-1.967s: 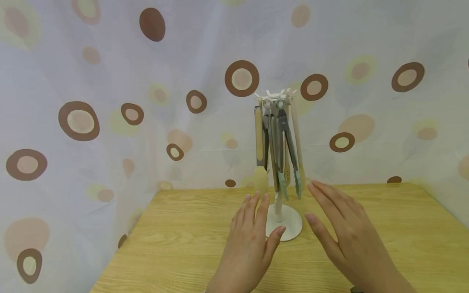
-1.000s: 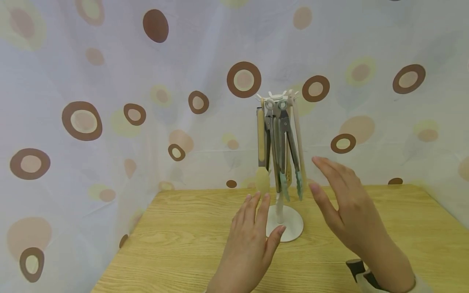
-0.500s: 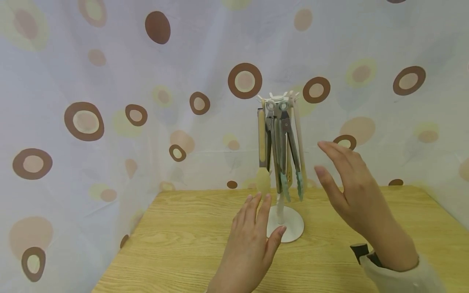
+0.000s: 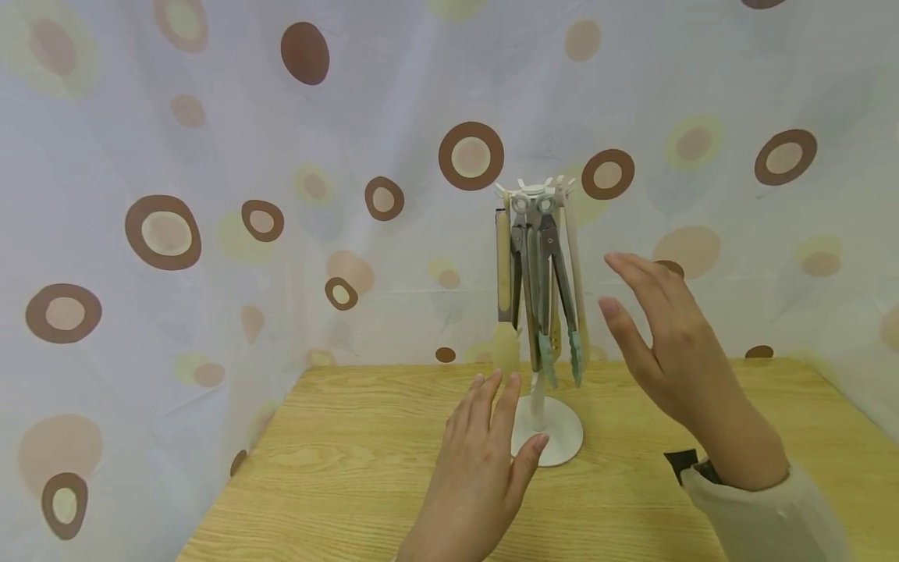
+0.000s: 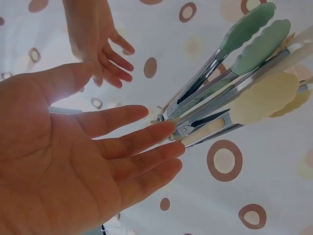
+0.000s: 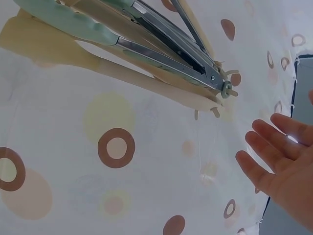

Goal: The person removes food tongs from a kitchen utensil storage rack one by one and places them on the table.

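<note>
A white utensil stand (image 4: pixel 562 437) with a round base and a ring of hooks stands on the table, hung with kitchen tools. Tongs with green scalloped tips (image 4: pixel 576 355) hang at its front right. Yellow-tipped tongs (image 4: pixel 506 343) hang at its left, and a beige-handled utensil (image 4: pixel 576 265) at its right. My left hand (image 4: pixel 477 460) is in front of the stand's left side, fingers extended, holding nothing. To the right of the stand, my right hand (image 4: pixel 667 336) is raised in the air, fingers loosely bent and apart from the tools. Both wrist views show the palms bare.
The wooden table (image 4: pixel 337 468) carries the stand near its back half. Behind and to the left hangs a pale curtain (image 4: pixel 393 94) with brown and yellow spots. A black band (image 4: pixel 681 464) shows at the right sleeve (image 4: pixel 765 507).
My right hand has risen from low beside the stand's base to about mid-height of the hanging tools, bringing its sleeve into view. My left hand has stayed almost still.
</note>
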`<act>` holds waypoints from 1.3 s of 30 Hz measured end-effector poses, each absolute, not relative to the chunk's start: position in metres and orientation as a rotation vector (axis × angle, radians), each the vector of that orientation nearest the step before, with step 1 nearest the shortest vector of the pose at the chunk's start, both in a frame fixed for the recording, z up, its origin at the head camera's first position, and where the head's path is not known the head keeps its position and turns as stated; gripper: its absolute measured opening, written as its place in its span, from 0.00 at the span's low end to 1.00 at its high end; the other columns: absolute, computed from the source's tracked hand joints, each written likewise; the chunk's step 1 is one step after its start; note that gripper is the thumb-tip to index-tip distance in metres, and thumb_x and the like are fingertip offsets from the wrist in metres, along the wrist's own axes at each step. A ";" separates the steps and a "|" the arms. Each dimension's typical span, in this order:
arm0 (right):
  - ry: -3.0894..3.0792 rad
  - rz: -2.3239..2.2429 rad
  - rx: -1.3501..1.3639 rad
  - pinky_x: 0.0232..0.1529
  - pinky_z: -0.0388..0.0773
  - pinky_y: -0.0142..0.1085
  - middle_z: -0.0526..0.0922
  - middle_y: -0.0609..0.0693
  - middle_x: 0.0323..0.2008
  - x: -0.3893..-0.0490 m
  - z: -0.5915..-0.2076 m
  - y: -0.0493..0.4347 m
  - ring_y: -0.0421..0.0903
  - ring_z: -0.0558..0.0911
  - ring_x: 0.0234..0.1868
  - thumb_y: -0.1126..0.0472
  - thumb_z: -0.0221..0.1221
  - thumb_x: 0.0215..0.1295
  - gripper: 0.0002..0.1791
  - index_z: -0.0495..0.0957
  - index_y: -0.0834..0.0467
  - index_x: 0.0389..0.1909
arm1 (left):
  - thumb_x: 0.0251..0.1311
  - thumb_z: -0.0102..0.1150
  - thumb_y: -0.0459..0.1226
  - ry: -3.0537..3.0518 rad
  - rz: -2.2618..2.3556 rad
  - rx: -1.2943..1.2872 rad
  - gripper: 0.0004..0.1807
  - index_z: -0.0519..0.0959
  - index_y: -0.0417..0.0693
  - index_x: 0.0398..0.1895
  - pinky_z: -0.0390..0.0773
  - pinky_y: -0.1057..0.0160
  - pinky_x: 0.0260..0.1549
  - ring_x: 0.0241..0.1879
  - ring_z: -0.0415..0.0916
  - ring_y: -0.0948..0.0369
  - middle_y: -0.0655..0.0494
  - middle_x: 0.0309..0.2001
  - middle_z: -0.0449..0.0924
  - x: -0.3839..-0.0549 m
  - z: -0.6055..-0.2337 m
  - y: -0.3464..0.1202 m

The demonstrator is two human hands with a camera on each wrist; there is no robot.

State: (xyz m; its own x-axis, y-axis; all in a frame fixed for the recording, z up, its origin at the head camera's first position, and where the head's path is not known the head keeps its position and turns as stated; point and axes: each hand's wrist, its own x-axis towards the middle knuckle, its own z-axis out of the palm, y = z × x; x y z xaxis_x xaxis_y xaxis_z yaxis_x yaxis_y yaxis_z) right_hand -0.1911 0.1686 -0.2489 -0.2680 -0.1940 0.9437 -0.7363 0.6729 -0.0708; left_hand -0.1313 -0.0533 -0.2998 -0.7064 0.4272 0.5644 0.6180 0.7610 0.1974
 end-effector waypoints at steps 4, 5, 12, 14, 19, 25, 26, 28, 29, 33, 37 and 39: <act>-1.795 0.627 0.739 0.64 0.63 0.46 0.73 0.65 0.59 -0.196 -0.245 0.168 0.61 0.71 0.59 0.41 0.41 0.75 0.35 0.70 0.68 0.62 | 0.74 0.39 0.50 -2.457 -0.520 -0.789 0.31 0.59 0.39 0.71 0.67 0.46 0.60 0.69 0.57 0.46 0.41 0.67 0.62 -0.131 -0.300 -0.054; -1.792 0.627 0.740 0.64 0.63 0.47 0.73 0.65 0.59 -0.198 -0.243 0.168 0.61 0.71 0.59 0.41 0.41 0.75 0.35 0.70 0.68 0.62 | 0.74 0.39 0.50 -2.456 -0.520 -0.789 0.31 0.59 0.39 0.71 0.67 0.46 0.60 0.69 0.57 0.46 0.41 0.67 0.62 -0.131 -0.300 -0.054; -1.801 0.651 0.746 0.66 0.61 0.47 0.72 0.64 0.60 -0.209 -0.235 0.168 0.60 0.70 0.61 0.41 0.41 0.75 0.34 0.69 0.67 0.63 | 0.74 0.39 0.50 -2.459 -0.517 -0.785 0.31 0.60 0.39 0.71 0.67 0.46 0.60 0.69 0.58 0.46 0.42 0.67 0.62 -0.131 -0.300 -0.054; -1.813 0.653 0.742 0.66 0.61 0.47 0.72 0.64 0.60 -0.213 -0.232 0.168 0.60 0.69 0.61 0.41 0.41 0.75 0.34 0.68 0.67 0.63 | 0.74 0.39 0.50 -2.458 -0.515 -0.783 0.31 0.60 0.39 0.71 0.67 0.46 0.60 0.69 0.58 0.46 0.42 0.67 0.62 -0.131 -0.300 -0.054; -1.819 0.684 0.740 0.66 0.60 0.50 0.72 0.65 0.60 -0.223 -0.226 0.167 0.61 0.69 0.61 0.42 0.42 0.75 0.34 0.69 0.68 0.63 | 0.74 0.39 0.50 -2.459 -0.513 -0.785 0.31 0.59 0.39 0.71 0.67 0.46 0.60 0.69 0.58 0.47 0.42 0.68 0.62 -0.130 -0.299 -0.054; -1.853 0.716 0.729 0.66 0.58 0.50 0.71 0.62 0.62 -0.234 -0.220 0.168 0.60 0.68 0.63 0.45 0.44 0.75 0.32 0.67 0.66 0.65 | 0.74 0.39 0.49 -2.443 -0.506 -0.799 0.30 0.58 0.40 0.71 0.66 0.47 0.60 0.68 0.59 0.46 0.41 0.67 0.62 -0.132 -0.299 -0.052; -1.858 0.721 0.728 0.66 0.58 0.50 0.71 0.62 0.62 -0.235 -0.219 0.169 0.59 0.68 0.63 0.45 0.44 0.75 0.31 0.67 0.66 0.65 | 0.74 0.40 0.49 -2.437 -0.507 -0.799 0.30 0.58 0.40 0.71 0.67 0.47 0.60 0.68 0.59 0.46 0.41 0.67 0.63 -0.132 -0.299 -0.052; -1.862 0.730 0.728 0.67 0.58 0.50 0.70 0.62 0.62 -0.239 -0.218 0.169 0.59 0.67 0.64 0.45 0.43 0.75 0.31 0.67 0.66 0.65 | 0.74 0.40 0.49 -2.430 -0.509 -0.797 0.30 0.58 0.40 0.71 0.67 0.47 0.60 0.68 0.59 0.46 0.41 0.66 0.63 -0.132 -0.299 -0.052; -1.866 0.732 0.727 0.66 0.58 0.50 0.70 0.62 0.63 -0.241 -0.217 0.170 0.59 0.67 0.64 0.45 0.43 0.75 0.31 0.67 0.66 0.66 | 0.74 0.40 0.49 -2.428 -0.510 -0.795 0.30 0.58 0.41 0.71 0.67 0.47 0.60 0.68 0.59 0.46 0.41 0.66 0.63 -0.132 -0.299 -0.052; -1.854 0.746 0.736 0.66 0.59 0.50 0.70 0.62 0.62 -0.251 -0.216 0.172 0.59 0.67 0.64 0.44 0.41 0.75 0.32 0.66 0.66 0.65 | 0.74 0.41 0.49 -2.432 -0.522 -0.791 0.30 0.58 0.41 0.72 0.66 0.46 0.60 0.68 0.58 0.46 0.42 0.67 0.63 -0.131 -0.299 -0.051; -1.823 0.771 0.745 0.66 0.60 0.49 0.71 0.63 0.62 -0.260 -0.214 0.173 0.58 0.68 0.64 0.46 0.42 0.76 0.32 0.67 0.68 0.65 | 0.74 0.40 0.49 -2.447 -0.523 -0.789 0.31 0.56 0.43 0.73 0.67 0.46 0.60 0.69 0.58 0.47 0.43 0.67 0.62 -0.131 -0.299 -0.050; -1.807 0.788 0.751 0.66 0.60 0.48 0.71 0.63 0.62 -0.263 -0.212 0.172 0.57 0.68 0.64 0.47 0.43 0.76 0.31 0.67 0.68 0.64 | 0.74 0.40 0.49 -2.449 -0.518 -0.791 0.31 0.56 0.43 0.73 0.66 0.47 0.60 0.69 0.58 0.47 0.43 0.67 0.62 -0.131 -0.299 -0.050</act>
State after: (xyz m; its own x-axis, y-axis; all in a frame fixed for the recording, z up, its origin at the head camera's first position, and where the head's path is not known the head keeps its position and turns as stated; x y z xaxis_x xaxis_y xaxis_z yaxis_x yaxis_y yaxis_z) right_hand -0.2634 0.1720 -0.2116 -0.3209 -0.1404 0.9366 -0.7819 0.5974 -0.1783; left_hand -0.1310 -0.0497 -0.2988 -0.6999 0.4282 0.5717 0.6229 0.7576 0.1952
